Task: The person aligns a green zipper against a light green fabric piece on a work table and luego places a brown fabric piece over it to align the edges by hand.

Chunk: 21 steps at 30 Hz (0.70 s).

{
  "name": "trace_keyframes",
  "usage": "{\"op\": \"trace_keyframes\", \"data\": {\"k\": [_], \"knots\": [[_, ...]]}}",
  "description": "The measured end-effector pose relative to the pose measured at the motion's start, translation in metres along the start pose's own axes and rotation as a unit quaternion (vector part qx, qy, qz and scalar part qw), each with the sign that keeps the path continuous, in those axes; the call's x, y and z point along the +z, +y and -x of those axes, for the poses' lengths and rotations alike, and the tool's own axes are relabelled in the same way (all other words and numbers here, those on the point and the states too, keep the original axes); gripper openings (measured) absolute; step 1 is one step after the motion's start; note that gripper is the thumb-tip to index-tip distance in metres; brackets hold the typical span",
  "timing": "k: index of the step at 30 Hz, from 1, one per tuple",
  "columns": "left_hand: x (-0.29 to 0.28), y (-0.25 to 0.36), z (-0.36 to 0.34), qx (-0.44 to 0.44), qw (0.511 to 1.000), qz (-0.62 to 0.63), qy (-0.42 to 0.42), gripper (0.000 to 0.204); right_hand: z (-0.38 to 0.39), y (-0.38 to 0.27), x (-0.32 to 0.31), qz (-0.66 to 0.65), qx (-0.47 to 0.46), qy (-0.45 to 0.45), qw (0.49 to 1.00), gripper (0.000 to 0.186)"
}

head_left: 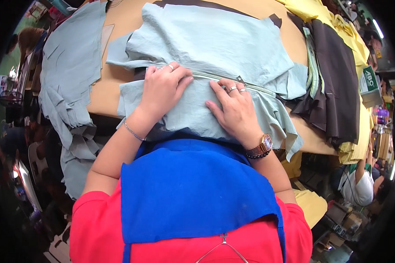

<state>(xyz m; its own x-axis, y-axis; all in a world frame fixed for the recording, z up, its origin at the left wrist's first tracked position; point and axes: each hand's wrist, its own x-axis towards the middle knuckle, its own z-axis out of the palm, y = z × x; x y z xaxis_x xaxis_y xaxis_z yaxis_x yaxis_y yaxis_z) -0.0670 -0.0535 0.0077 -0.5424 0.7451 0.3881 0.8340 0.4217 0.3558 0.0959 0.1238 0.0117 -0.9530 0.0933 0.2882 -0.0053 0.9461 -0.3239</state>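
A light blue-grey cloth panel (215, 39) lies spread before me, with a striped zipper (254, 85) running crosswise over it. A small dark zipper pull (240, 79) shows just above my right hand. My left hand (162, 90) is closed at the zipper's left part, its fingers bent over the tape and the cloth edge; its fingertips are partly hidden. Farther right, my right hand (236, 107) rests on the lower cloth, thumb and index finger apart, the ringed fingers touching the zipper's edge. Dark cloth peeks out from under the panel.
Stacked blue-grey cut pieces (72, 65) hang over the tan table's (103, 98) left side. At right lie dark cloth pieces (335, 79), more striped zippers (312, 65) and yellow cloth (360, 48). A green-and-white box (371, 87) stands beyond. Another person (359, 184) is at the far right.
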Motion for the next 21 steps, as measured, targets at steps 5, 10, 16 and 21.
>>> {"op": "trace_keyframes", "data": {"k": [5, 10, 16, 21], "knots": [[-0.003, 0.001, -0.010, -0.072, 0.996, 0.042, -0.029, 0.015, -0.001, 0.000, -0.002, 0.008, 0.008, -0.014, 1.000, 0.055], [-0.007, -0.001, -0.017, -0.113, 0.989, 0.083, -0.041, 0.020, -0.002, 0.002, -0.002, 0.001, 0.009, -0.019, 1.000, 0.055], [-0.010, -0.001, -0.023, -0.186, 0.972, 0.096, -0.105, 0.023, -0.003, 0.001, -0.003, 0.001, 0.021, -0.030, 0.999, 0.055], [-0.008, -0.003, -0.024, -0.179, 0.974, 0.088, -0.107, 0.023, -0.004, 0.001, -0.003, 0.015, 0.010, -0.020, 1.000, 0.055]]}}
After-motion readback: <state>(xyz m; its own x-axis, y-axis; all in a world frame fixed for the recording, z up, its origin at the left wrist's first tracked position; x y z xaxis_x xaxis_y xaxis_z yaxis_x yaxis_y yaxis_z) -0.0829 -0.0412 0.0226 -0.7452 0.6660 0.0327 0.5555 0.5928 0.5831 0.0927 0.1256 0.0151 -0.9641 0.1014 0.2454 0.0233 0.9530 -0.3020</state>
